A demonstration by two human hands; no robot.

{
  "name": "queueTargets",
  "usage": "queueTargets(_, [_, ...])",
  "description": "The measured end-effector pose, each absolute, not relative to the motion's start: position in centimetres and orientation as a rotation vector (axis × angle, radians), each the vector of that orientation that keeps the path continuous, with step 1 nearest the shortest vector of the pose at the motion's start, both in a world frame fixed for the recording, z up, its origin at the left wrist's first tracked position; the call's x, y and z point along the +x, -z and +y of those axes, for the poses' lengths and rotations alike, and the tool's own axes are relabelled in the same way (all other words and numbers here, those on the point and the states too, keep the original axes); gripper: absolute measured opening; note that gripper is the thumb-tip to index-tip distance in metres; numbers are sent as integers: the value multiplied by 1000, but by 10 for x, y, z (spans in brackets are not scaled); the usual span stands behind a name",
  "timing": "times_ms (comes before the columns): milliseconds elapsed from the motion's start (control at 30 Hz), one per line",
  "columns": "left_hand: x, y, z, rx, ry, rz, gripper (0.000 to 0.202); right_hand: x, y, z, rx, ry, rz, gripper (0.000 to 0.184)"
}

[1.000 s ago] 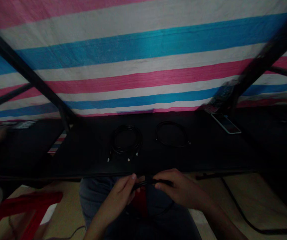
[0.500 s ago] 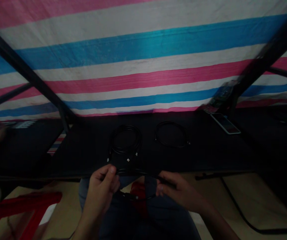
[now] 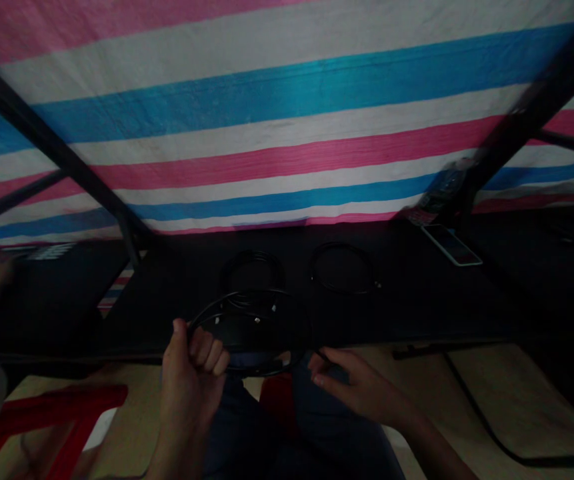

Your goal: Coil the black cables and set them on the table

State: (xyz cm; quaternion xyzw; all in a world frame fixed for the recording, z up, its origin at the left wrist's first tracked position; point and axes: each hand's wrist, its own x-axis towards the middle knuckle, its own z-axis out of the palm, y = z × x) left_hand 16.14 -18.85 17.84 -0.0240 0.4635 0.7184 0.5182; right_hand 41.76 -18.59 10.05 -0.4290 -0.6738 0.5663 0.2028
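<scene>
Black cable (image 3: 211, 305) clenched in left-hand grip (image 3: 191, 373), its loop hanging across lower middle of frame; right hand (image 3: 361, 390) released, open, just beside the cable's end; coiled black cable (image 3: 251, 270) and second coil (image 3: 341, 269) lie on dark worktop (image 3: 417, 300) beyond.

Passage for the right hand (image 3: 361, 390) runs over the black tabletop (image 3: 407, 300), through the gap between the right cable coil (image 3: 341, 283) and the smartphone (image 3: 451, 245). The cable loop (image 3: 207, 309) gripped in the left hand (image 3: 191, 380) crosses in front of the left cable coil (image 3: 251, 257), obstructing that lane. Beyond the smartphone, a plastic bottle (image 3: 441, 190) and a dark metal frame strut (image 3: 531, 113) close off the far right corner.
</scene>
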Motion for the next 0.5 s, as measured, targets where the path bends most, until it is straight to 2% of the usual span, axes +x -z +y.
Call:
queueTargets(67, [156,-184,-187,-44,-1777,1120,60,426,-85,-188,-1279,-1590,-1966,19])
queueTargets(233, [156,-188,-184,-75,-1792,1047,60,437,-62,-198,-1486,-1747,-2052,40])
queueTargets(367, [180,-179,-185,-178,-1700,926,57,416,-84,-204,-1314,-1907,-1945,40])
queueTargets(500, [209,-170,-191,-263,-1676,872,56,392,-107,-207,-1027,-1930,-1791,44])
